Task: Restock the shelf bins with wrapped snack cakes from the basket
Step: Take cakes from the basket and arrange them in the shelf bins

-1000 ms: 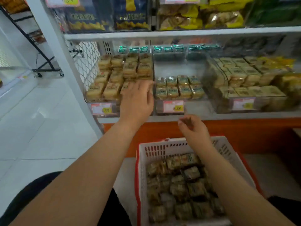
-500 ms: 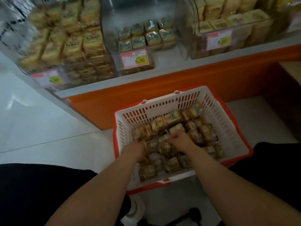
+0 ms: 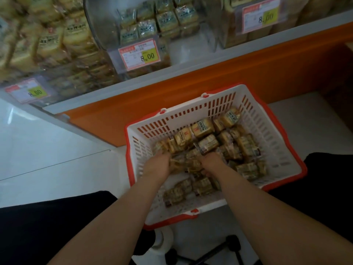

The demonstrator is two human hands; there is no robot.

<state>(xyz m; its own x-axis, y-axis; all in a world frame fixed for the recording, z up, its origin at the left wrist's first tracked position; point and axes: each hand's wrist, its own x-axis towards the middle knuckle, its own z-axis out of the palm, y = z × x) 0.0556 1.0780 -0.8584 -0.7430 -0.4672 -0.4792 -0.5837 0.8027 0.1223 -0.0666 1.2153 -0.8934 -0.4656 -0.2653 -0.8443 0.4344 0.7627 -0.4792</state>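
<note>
The shelf with its orange base carries clear bins of wrapped cakes behind three price tags. Below it on the pale floor stands the white basket, red-rimmed, holding the snack cakes. Left hand and right hand dig into the pile; their fingers seem curled around cakes, though wrappers hide them.

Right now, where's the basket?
Head view, centre-right: the basket sits on the floor below the orange shelf base, both hands inside it.
</note>
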